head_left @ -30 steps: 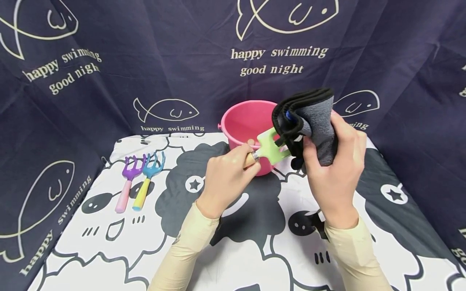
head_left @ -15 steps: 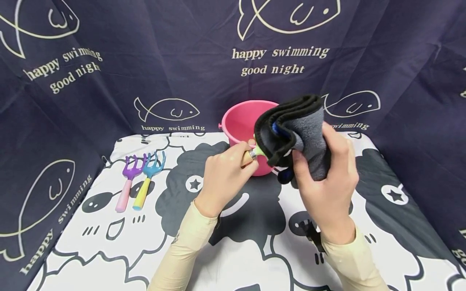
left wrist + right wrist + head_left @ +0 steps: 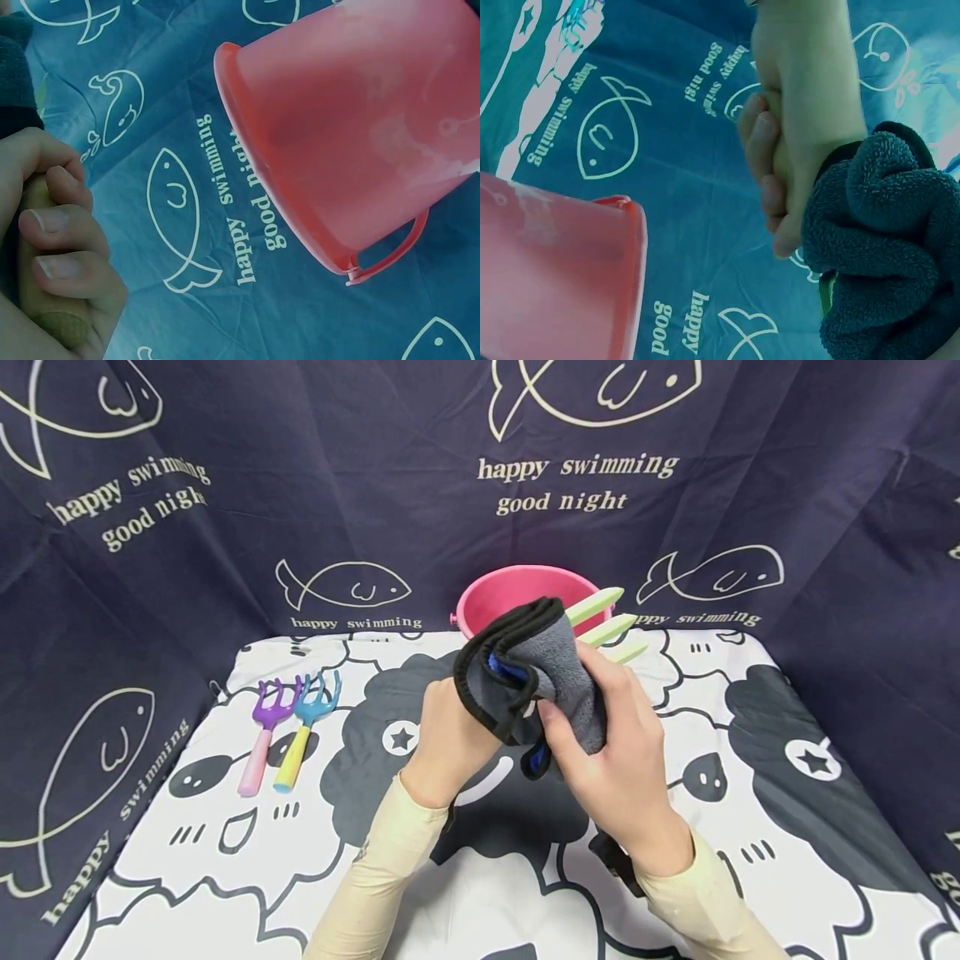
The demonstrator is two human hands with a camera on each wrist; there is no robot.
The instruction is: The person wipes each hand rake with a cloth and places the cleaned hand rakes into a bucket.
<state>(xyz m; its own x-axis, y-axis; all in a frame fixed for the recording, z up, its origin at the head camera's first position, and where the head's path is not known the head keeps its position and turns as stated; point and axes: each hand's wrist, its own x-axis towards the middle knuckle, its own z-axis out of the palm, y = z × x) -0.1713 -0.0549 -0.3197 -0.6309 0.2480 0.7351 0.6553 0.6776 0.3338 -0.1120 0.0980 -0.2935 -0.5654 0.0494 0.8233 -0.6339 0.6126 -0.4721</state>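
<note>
While the left hand (image 3: 442, 735) grips a pale-green pronged fork (image 3: 603, 628) by its wooden handle (image 3: 58, 326), the right hand (image 3: 618, 756) holds a folded grey, black-edged plush cloth (image 3: 566, 672) across it, toward the surface's (image 3: 465, 910) far edge; light strokes tipward would probably wipe best.

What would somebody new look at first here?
Probably the pink bucket at the back, in front of the dark curtain. Next, the gray cloth in the right hand, with a green fork poking out past it. Off left, a purple rake and a blue rake lie side by side.
</note>
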